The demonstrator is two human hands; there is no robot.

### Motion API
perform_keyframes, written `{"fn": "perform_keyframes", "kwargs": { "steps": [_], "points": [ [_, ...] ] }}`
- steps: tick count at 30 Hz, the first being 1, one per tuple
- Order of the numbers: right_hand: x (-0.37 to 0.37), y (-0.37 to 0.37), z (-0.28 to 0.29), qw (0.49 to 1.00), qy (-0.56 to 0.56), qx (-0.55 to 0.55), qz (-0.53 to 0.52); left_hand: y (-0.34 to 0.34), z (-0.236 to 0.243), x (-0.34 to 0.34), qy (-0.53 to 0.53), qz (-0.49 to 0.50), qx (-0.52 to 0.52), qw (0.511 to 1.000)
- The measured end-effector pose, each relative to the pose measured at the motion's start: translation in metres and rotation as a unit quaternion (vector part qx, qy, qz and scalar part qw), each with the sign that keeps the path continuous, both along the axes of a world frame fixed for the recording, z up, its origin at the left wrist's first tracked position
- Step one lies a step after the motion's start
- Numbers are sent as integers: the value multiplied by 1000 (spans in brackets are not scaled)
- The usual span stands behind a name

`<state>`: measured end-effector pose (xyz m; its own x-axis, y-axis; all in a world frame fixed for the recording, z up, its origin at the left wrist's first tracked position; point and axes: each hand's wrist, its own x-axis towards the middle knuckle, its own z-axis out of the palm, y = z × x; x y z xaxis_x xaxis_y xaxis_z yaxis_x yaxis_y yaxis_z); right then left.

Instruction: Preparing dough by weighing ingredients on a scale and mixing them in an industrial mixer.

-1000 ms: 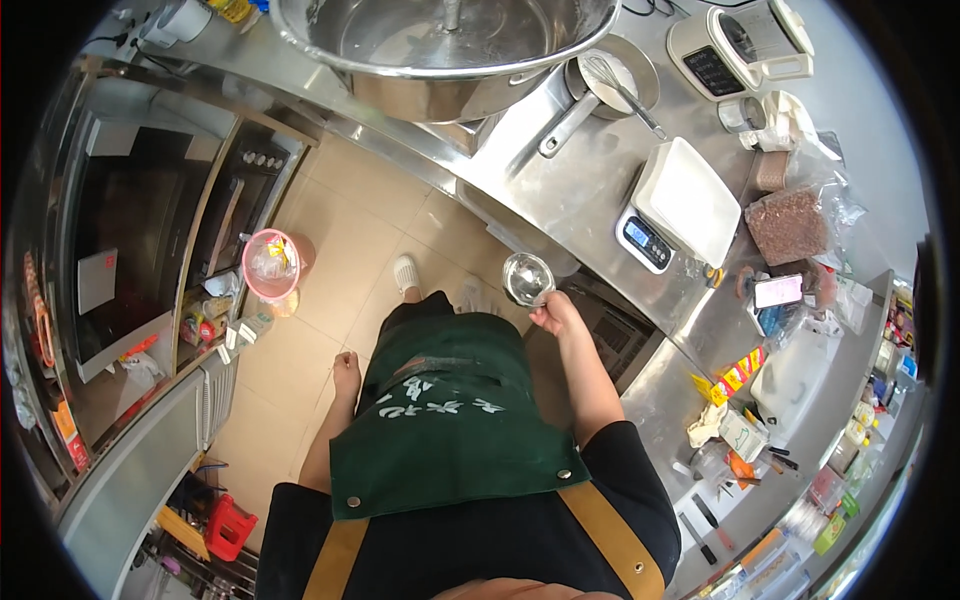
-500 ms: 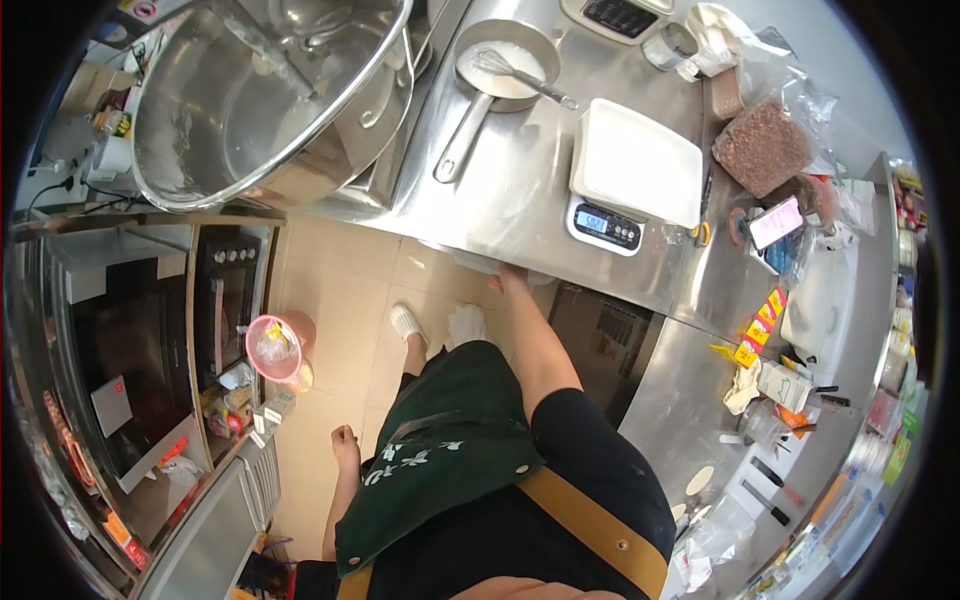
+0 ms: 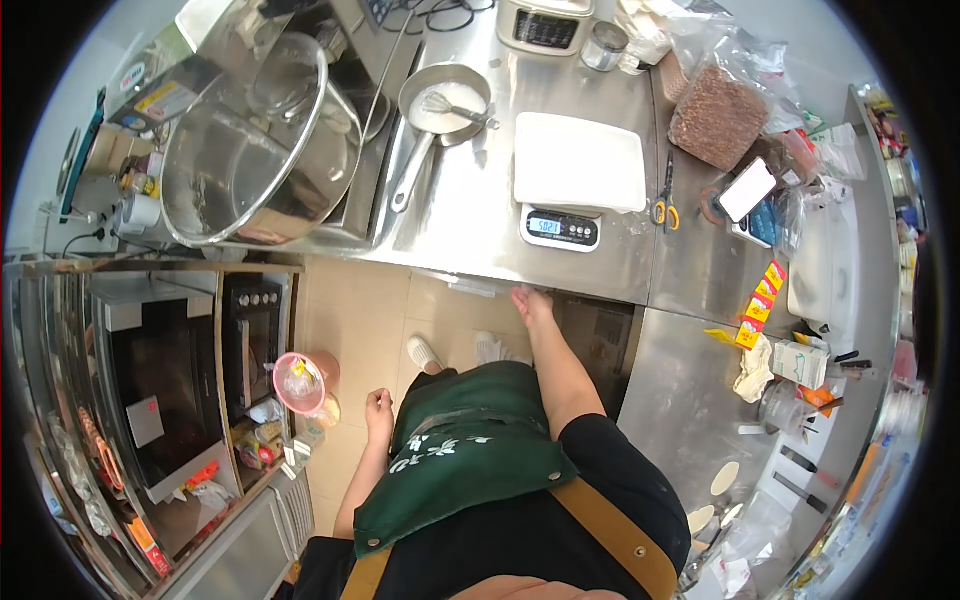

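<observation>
Beside my apron at the left, my left hand (image 3: pixel 379 403) hangs in a loose curl, with nothing visible in it. My right hand (image 3: pixel 532 302) is at the front edge of the steel counter (image 3: pixel 470 235), its fingers extended and no object seen in them. I cannot tell whether it touches the edge. Beyond it stands a kitchen scale (image 3: pixel 558 228) with a lit display, bearing a white rectangular tray (image 3: pixel 580 162). To the scale's left sits a saucepan (image 3: pixel 420 135) with white contents and a whisk (image 3: pixel 452 107) resting in it.
A large steel mixing bowl (image 3: pixel 262 165) stands at the far left. Scissors (image 3: pixel 667 200), a phone (image 3: pixel 747 190) and a bag of brown granules (image 3: pixel 718 117) lie to the right. A pink bin (image 3: pixel 304 383) is on the floor near the oven (image 3: pixel 150 370).
The view has shifted, so the counter things appear further left. My right hand shows more fully in front of the counter edge, its fingers more extended. My left hand remains curled at my side.
</observation>
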<state>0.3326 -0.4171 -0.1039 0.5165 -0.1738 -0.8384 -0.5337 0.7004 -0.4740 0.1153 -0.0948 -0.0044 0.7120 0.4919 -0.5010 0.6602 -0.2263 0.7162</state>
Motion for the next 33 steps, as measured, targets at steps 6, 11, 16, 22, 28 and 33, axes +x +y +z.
{"fn": "perform_keyframes", "kwargs": {
  "steps": [6,11,16,22,28,33],
  "points": [
    [-19,41,39,990,-8,68,124,-50,48,77,-103,-156,-10,982],
    [-35,94,76,981,-25,143,128,-105,114,158,-245,-408,-5,880],
    [-43,122,219,949,-120,237,171,-94,102,205,-316,-476,20,821],
    [-28,91,304,649,-417,-499,395,-107,156,227,61,-174,-496,849],
    [-27,48,272,494,-364,-687,390,-133,163,253,92,-198,-690,690],
    [-41,-22,231,712,-145,-666,170,-138,178,279,13,-402,-481,779]
  ]
}}
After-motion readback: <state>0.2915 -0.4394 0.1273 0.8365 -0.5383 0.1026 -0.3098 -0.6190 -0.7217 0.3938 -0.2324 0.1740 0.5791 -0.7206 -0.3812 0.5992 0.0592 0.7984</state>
